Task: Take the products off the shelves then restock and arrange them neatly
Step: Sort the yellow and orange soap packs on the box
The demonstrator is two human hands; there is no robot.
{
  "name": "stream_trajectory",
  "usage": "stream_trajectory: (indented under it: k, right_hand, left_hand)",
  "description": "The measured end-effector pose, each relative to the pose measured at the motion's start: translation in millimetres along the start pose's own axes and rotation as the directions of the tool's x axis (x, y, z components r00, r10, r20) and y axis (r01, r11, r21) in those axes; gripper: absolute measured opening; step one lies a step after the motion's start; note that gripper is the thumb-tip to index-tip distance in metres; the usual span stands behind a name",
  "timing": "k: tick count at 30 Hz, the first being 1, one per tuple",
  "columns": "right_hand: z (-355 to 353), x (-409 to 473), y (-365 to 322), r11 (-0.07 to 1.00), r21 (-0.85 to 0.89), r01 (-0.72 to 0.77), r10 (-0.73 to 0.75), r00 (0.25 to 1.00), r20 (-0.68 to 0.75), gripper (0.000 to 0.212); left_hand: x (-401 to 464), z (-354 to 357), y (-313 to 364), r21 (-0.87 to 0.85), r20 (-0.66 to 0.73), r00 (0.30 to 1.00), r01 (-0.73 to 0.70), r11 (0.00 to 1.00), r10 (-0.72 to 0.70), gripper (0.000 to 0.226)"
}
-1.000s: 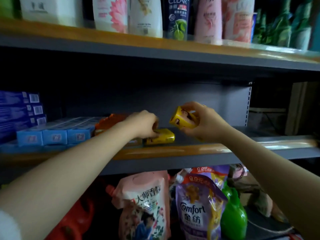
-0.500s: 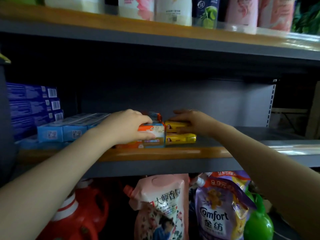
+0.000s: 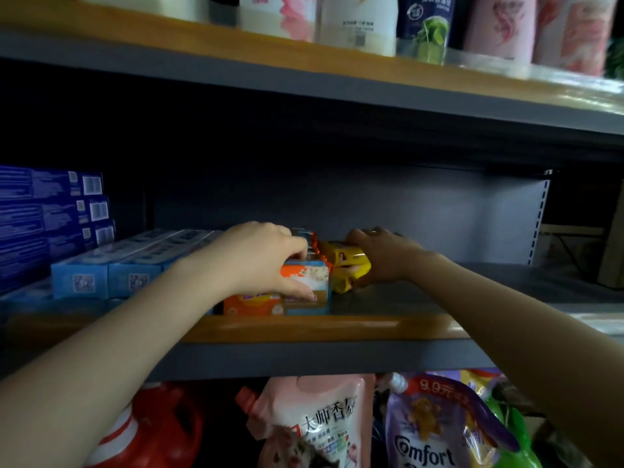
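Observation:
On the middle shelf (image 3: pixel 304 327) my left hand (image 3: pixel 260 258) grips the top of an orange and blue soap box (image 3: pixel 309 276) that sits on other orange boxes (image 3: pixel 251 304). Right beside it, my right hand (image 3: pixel 381 256) clasps two stacked yellow soap packets (image 3: pixel 344 258), tilted a little, with the thumb on the lower packet. The yellow packets touch the right side of the boxes.
Light blue toothpaste boxes (image 3: pixel 111 278) lie left of the soap, dark blue boxes (image 3: pixel 50 211) stacked further left. Shampoo pouches and bottles (image 3: pixel 358 21) line the upper shelf. Below stand a pink refill pouch (image 3: pixel 314 427), a purple Comfort pouch (image 3: pixel 435 430) and a red jug (image 3: pixel 158 430). The shelf right of my hand is bare grey.
My right hand set its yellow packet on top of the one on the shelf and now clasps both. My left hand moved onto the orange and blue box. The camera moved closer.

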State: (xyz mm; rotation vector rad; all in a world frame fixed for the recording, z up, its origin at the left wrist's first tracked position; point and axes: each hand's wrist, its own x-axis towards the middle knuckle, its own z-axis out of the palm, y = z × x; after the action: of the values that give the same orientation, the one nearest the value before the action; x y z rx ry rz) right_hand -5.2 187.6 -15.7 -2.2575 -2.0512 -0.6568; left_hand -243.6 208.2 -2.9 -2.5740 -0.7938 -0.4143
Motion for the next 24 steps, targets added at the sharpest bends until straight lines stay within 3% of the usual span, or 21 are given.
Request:
stream_trajectory:
  k: [3,6,10,14,16,18,19,22,24]
  right_hand:
    - [-1,7,-2,0.993,-0.006,0.120,-0.119,0.991,0.061,0.096]
    - [6,8,-6,0.976,0.067,0.206,-0.211,0.975,0.074,0.089]
    - [7,10,-5,0.975,-0.029,0.219,-0.217,0.974,0.072,0.070]
    - [14,13,8,0.991,-0.097,0.088,-0.076,0.990,0.122,0.066]
    - [12,10,19,0.994,0.089,0.065,-0.075,0.991,0.114,0.077]
    - [3,4,33,0.926,0.374,0.044,-0.056,0.998,0.020,0.088]
    - [1,0,42,0.901,0.432,0.041,-0.028,0.999,-0.035,0.088]
    - [7,-9,64,0.943,0.332,-0.019,0.026,1.000,-0.016,0.078]
    - [18,-7,66,0.945,0.326,0.009,-0.027,0.998,0.053,0.080]
  left_hand:
    - [-2,2,-1,-0.012,0.001,1.000,-0.007,1.000,0.007,0.062]
    - [-2,3,-1,-0.012,-0.015,1.000,-0.014,1.000,0.014,0.061]
    - [-4,6,0,-0.022,-0.044,0.999,-0.013,1.000,0.013,0.060]
    - [-6,6,2,-0.031,-0.049,0.999,-0.008,0.999,0.007,0.060]
    - [-6,5,3,-0.036,-0.052,0.999,-0.008,0.999,0.006,0.061]
    - [-8,5,5,-0.039,-0.059,0.998,0.002,0.999,-0.004,0.062]
    - [-8,7,6,-0.031,-0.066,0.998,0.010,0.999,-0.012,0.063]
    - [-4,10,12,0.039,-0.105,0.994,0.040,0.998,-0.036,0.067]
    - [1,10,14,0.064,-0.125,0.991,0.055,0.996,-0.046,0.069]
